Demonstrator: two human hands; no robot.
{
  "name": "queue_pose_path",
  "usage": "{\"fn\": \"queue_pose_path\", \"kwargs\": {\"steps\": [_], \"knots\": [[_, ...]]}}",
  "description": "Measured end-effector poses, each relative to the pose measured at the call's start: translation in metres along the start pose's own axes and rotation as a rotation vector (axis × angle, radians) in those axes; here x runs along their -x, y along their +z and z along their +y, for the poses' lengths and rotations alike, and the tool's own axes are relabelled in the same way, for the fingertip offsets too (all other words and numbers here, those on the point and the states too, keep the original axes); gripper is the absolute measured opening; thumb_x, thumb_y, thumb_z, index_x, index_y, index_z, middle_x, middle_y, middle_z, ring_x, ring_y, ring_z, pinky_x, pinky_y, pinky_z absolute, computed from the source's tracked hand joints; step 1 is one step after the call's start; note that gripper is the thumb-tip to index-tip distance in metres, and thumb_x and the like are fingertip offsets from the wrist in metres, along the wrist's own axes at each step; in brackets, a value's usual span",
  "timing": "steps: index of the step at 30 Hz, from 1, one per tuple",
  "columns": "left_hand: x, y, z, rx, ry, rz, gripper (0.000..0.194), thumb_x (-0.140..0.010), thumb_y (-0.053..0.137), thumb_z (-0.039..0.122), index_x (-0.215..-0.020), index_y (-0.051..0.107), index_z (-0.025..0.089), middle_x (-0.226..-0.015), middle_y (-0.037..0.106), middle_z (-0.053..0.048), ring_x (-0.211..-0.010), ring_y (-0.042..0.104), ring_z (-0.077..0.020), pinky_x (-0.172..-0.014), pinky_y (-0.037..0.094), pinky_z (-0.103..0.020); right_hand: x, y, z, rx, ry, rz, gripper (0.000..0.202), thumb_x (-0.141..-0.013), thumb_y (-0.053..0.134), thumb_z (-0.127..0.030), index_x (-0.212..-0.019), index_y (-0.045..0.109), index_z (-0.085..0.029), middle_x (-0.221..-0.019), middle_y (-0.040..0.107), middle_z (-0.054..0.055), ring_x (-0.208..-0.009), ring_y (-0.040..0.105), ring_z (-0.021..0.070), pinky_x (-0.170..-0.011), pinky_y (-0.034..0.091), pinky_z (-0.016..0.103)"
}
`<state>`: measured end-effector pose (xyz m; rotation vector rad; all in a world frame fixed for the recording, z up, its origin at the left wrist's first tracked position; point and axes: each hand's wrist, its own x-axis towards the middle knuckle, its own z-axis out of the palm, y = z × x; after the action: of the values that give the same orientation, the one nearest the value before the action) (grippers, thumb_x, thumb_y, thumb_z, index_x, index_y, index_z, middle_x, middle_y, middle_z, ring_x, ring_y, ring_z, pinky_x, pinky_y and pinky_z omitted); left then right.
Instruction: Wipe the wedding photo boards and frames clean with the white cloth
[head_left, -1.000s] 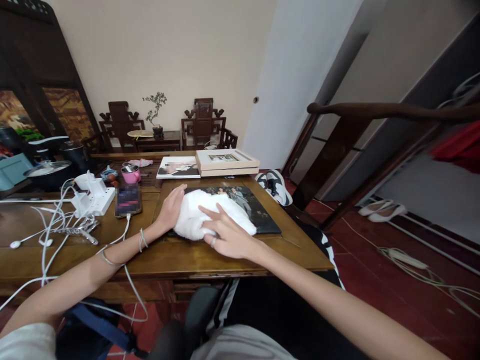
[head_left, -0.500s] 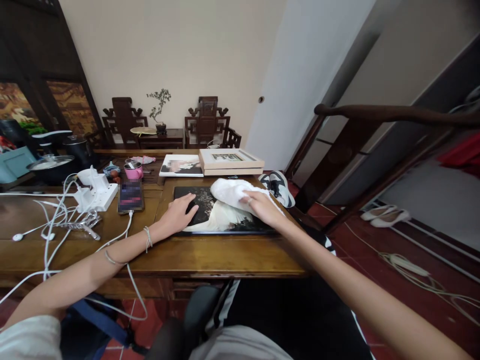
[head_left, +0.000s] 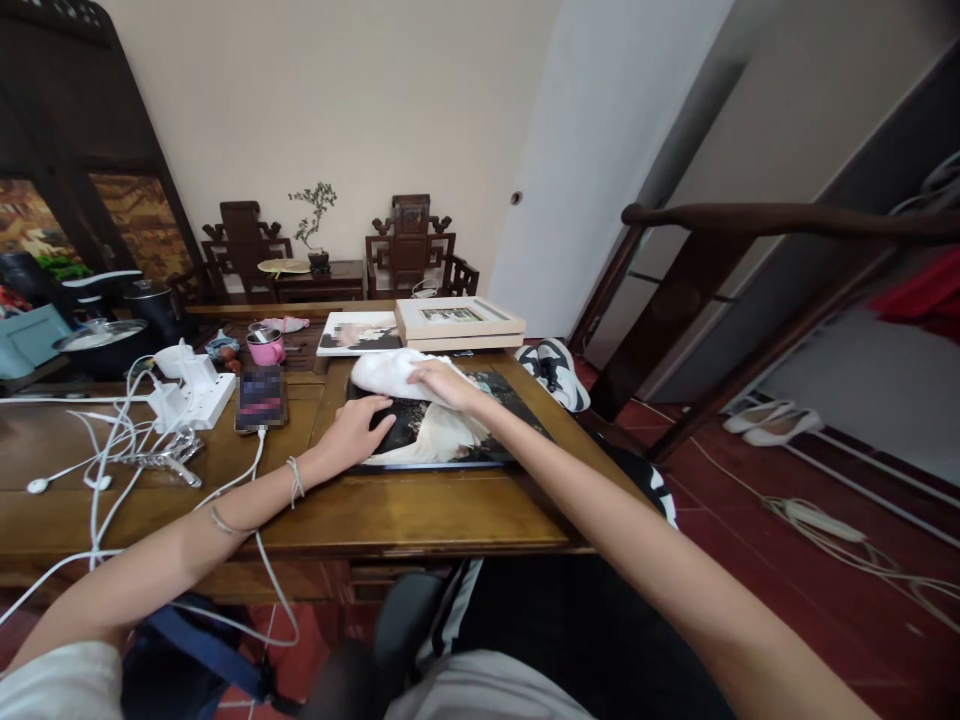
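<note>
Bare hands: two, a left hand [head_left: 354, 432] and a right hand [head_left: 448, 386]. One fluffy white cloth [head_left: 382, 375]. One dark, glossy rectangular photo panel [head_left: 450, 438]; one white-edged photo panel [head_left: 360, 345]. One brown wooden table [head_left: 450, 512]. One round pink mug [head_left: 268, 350], one dark rectangular phone [head_left: 260, 400], one white plastic power strip [head_left: 208, 400]. Two carved dark-wood chairs [head_left: 410, 245]. Two black-and-white sneakers [head_left: 556, 378]; two cream flat shoes [head_left: 780, 424].
</note>
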<state>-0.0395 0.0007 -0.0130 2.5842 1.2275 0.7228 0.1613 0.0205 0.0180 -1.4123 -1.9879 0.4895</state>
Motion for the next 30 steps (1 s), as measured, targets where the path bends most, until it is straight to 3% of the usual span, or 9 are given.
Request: {"fn": "queue_pose_path", "kwargs": {"steps": [5,9,13,16,19,22,25,27,30], "knots": [[-0.001,0.0,0.0,0.035,-0.047,-0.006,0.039,-0.09,0.05,0.033,-0.125,0.059,0.02,-0.136,0.056,-0.006,-0.129,0.049,-0.0236,-0.11,0.036,-0.043,0.03,-0.049,0.049,0.049,0.149,0.113,0.032,-0.075,0.04,-0.029,-0.083,0.068,-0.017,-0.116,0.066,0.01,-0.108,0.054,0.0289,-0.095,0.038,0.039],[0.0,-0.002,0.004,0.041,-0.065,-0.021,0.046,-0.088,0.052,0.039,-0.128,0.057,0.018,-0.14,0.052,-0.007,-0.132,0.045,-0.023,-0.113,0.033,-0.042,0.062,-0.072,0.064,0.094,0.205,0.131,0.027,-0.074,0.041,-0.03,-0.075,0.064,-0.017,-0.1,0.068,0.011,-0.1,0.057,0.0308,-0.092,0.04,0.043],[0.0,-0.003,0.007,0.013,-0.065,-0.05,0.051,-0.087,0.05,0.043,-0.132,0.053,0.018,-0.145,0.045,-0.007,-0.136,0.04,-0.0224,-0.114,0.03,-0.042,0.113,-0.07,0.039,0.161,0.123,0.01,0.027,-0.081,0.041,-0.037,-0.074,0.062,-0.022,-0.089,0.069,0.006,-0.103,0.057,0.0321,-0.099,0.034,0.05],[0.0,-0.003,0.008,-0.015,-0.064,-0.062,0.054,-0.088,0.049,0.045,-0.134,0.05,0.018,-0.15,0.037,-0.007,-0.139,0.034,-0.0229,-0.114,0.029,-0.042,0.152,-0.067,0.009,0.19,0.076,-0.101,0.031,-0.084,0.039,-0.042,-0.084,0.064,-0.024,-0.113,0.067,0.007,-0.124,0.046,0.0355,-0.108,0.024,0.054],[-0.001,-0.004,0.007,-0.041,-0.081,-0.104,0.055,-0.089,0.046,0.046,-0.136,0.047,0.018,-0.151,0.037,-0.008,-0.141,0.031,-0.0224,-0.114,0.028,-0.043,0.173,-0.067,-0.01,0.178,0.079,-0.146,0.031,-0.082,0.043,-0.043,-0.093,0.065,-0.025,-0.127,0.062,0.007,-0.129,0.041,0.0365,-0.108,0.027,0.054],[-0.002,-0.005,0.006,-0.067,-0.085,-0.156,0.056,-0.09,0.042,0.048,-0.137,0.046,0.018,-0.152,0.036,-0.008,-0.142,0.028,-0.0214,-0.114,0.026,-0.044,0.163,-0.067,-0.008,0.191,0.025,-0.154,0.028,-0.083,0.041,-0.039,-0.083,0.065,-0.025,-0.105,0.07,0.006,-0.117,0.052,0.0338,-0.105,0.031,0.05],[-0.003,-0.005,0.005,-0.095,-0.069,-0.204,0.057,-0.092,0.039,0.048,-0.14,0.043,0.017,-0.153,0.032,-0.009,-0.144,0.024,-0.0212,-0.114,0.025,-0.044,0.128,-0.066,0.016,0.212,-0.036,-0.103,0.028,-0.084,0.038,-0.035,-0.069,0.059,-0.023,-0.076,0.067,0.003,-0.091,0.06,0.0276,-0.099,0.036,0.046],[-0.002,-0.007,0.007,-0.112,-0.077,-0.216,0.056,-0.093,0.037,0.046,-0.141,0.041,0.018,-0.154,0.03,-0.008,-0.144,0.023,-0.0214,-0.114,0.026,-0.046,0.099,-0.067,0.036,0.222,-0.042,-0.04,0.026,-0.083,0.039,-0.034,-0.065,0.054,-0.022,-0.07,0.063,0.003,-0.078,0.059,0.0242,-0.088,0.042,0.041],[0.0,-0.009,0.012,-0.129,-0.106,-0.204,0.052,-0.094,0.036,0.044,-0.141,0.04,0.022,-0.154,0.03,-0.007,-0.144,0.024,-0.0216,-0.112,0.028,-0.05,0.064,-0.069,0.061,0.23,-0.018,0.018,0.023,-0.081,0.039,-0.032,-0.066,0.053,-0.021,-0.076,0.064,0.005,-0.077,0.057,0.0235,-0.077,0.043,0.036]]}}
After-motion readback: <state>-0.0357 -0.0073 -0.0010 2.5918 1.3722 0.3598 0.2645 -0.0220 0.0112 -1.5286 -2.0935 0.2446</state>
